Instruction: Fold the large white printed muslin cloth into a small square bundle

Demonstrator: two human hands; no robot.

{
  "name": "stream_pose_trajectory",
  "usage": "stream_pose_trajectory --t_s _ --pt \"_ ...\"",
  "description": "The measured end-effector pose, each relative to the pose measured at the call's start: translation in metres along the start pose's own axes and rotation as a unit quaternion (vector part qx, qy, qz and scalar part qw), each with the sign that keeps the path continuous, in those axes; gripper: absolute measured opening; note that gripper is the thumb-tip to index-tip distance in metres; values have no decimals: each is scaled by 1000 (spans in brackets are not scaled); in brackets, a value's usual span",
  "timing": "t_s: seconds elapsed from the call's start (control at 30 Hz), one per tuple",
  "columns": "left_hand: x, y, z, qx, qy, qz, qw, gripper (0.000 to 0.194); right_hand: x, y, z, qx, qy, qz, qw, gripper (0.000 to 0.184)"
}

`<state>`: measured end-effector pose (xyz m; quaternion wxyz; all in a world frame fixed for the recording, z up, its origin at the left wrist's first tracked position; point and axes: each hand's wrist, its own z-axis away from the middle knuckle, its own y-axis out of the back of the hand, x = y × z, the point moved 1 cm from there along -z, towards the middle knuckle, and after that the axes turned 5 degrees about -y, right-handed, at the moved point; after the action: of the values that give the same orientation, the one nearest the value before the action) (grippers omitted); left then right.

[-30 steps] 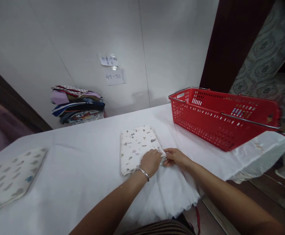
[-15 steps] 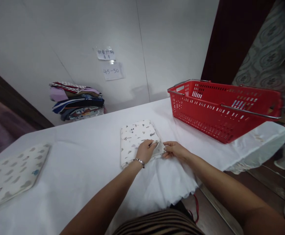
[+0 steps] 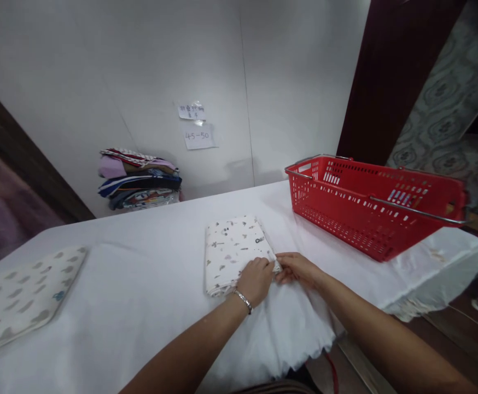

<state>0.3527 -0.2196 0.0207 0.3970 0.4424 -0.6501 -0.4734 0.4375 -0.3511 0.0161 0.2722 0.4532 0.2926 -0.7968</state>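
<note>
A folded white cloth (image 3: 234, 246) with small grey and black printed figures lies flat on the white-covered table in front of me. My left hand (image 3: 256, 280), with a bracelet at the wrist, is closed over the cloth's near right corner. At that same corner my right hand (image 3: 295, 268) pinches the edge from the right side. The fingertips of both hands nearly meet there, and part of the corner is hidden beneath them. Farther left lies another folded white cloth (image 3: 25, 295) with grey heart shapes, touched by neither hand.
A red plastic basket (image 3: 345, 230) with metal handles stands on the table at the right. Against the wall at the back left is a stack of folded clothes (image 3: 140, 180). Two paper signs (image 3: 198, 137) are taped to the wall. The tablecloth (image 3: 140, 306) hangs over the near edge.
The lifted corner of the cloth now lies down, and the inner layer no longer shows. My left hand has moved onto that corner, closer to the right hand. The view has tilted slightly upward.
</note>
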Motion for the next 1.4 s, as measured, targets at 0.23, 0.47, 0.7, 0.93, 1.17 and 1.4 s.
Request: stream_pose_trajectory --t_s 0.23,0.47,0.7,0.93,1.17,1.4 --pt "-7 9 8 -21 -17 10 1000 32 3 -3 -10 55 12 97 994 33" --pt "-11 2 17 -1 -26 19 999 37 -11 -7 -7 109 12 238 965 53" --pt "-2 -1 4 16 58 28 998 30 -22 -9 -7 93 -1 221 971 64" --pt "0 0 -11 4 92 55 994 17 -25 5 -13 21 -15 251 968 71" --pt "-6 3 -5 37 95 69 992 10 -55 16 -65 22 -44 211 976 71" --pt "-4 3 -7 8 85 54 995 9 -90 4 -139 118 4 184 976 62"
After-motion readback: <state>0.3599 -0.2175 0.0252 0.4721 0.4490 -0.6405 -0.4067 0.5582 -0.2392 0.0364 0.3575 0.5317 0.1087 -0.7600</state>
